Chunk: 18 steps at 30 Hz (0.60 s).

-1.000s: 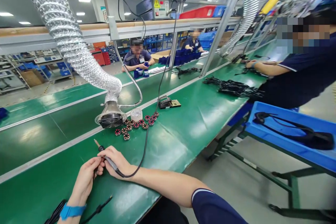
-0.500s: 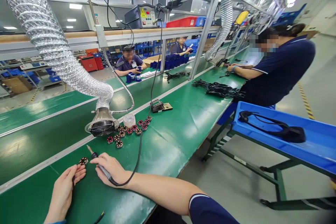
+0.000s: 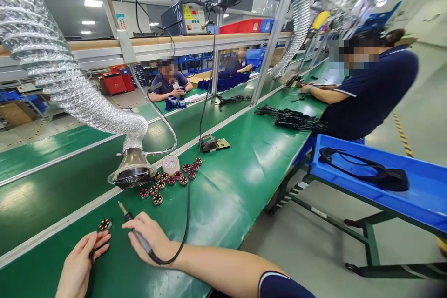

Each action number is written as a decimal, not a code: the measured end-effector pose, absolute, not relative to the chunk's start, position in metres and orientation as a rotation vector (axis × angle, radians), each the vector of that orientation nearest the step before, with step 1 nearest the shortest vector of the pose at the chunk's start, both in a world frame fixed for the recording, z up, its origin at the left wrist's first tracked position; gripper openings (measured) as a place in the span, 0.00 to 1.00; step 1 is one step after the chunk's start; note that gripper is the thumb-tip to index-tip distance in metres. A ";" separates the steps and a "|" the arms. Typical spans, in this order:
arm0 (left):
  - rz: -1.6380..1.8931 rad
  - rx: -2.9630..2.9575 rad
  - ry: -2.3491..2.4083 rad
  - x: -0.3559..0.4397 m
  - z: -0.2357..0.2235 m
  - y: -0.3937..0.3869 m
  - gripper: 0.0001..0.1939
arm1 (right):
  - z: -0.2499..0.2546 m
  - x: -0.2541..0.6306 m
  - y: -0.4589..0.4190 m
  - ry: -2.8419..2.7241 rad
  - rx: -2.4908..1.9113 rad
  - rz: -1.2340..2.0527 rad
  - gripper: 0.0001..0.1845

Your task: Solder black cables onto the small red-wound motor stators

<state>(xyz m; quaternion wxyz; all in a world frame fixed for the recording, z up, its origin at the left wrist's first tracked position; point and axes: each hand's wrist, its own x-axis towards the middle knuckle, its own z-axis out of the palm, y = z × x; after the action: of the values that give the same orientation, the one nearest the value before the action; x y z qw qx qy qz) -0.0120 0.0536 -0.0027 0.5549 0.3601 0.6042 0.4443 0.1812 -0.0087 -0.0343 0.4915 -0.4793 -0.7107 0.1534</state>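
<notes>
My left hand is closed round a black cable that runs down past the palm. Just beyond its fingertips is a small round motor stator with copper windings; whether the cable is joined to it I cannot tell. My right hand grips a soldering iron, its tip angled up and left, apart from the stator. The iron's dark cord loops under the wrist and climbs across the bench. Several similar stators with red and copper windings lie in a group farther back.
A fume extractor hood on a silver duct hangs left of the stators. A roll of tape and a small black stand sit behind them. Black cables lie farther along. A blue tray cart stands right; co-workers sit around.
My hands have parted, and the stator has come into sight at my left fingertips. The left hand has shifted left and down with the cable. The soldering iron stays in my right hand.
</notes>
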 end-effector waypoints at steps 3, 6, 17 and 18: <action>1.062 0.877 1.385 -0.013 -0.003 0.052 0.03 | -0.032 0.193 -0.019 -1.679 -1.138 0.419 0.18; 1.066 0.907 1.362 -0.015 -0.006 0.051 0.07 | -0.026 0.214 -0.033 -1.696 -1.120 0.478 0.18; 1.016 1.034 1.292 -0.016 -0.002 0.042 0.18 | 0.001 0.316 -0.020 -1.637 -1.285 0.073 0.12; 0.994 1.048 1.296 -0.015 0.000 0.043 0.17 | -0.001 0.322 -0.011 -1.639 -1.291 0.023 0.12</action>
<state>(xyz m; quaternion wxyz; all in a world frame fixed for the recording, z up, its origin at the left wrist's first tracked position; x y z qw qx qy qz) -0.0154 0.0434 -0.0004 0.5651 0.4456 0.5508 0.4226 0.3225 -0.0108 -0.0011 0.5035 -0.5347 -0.6786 0.0095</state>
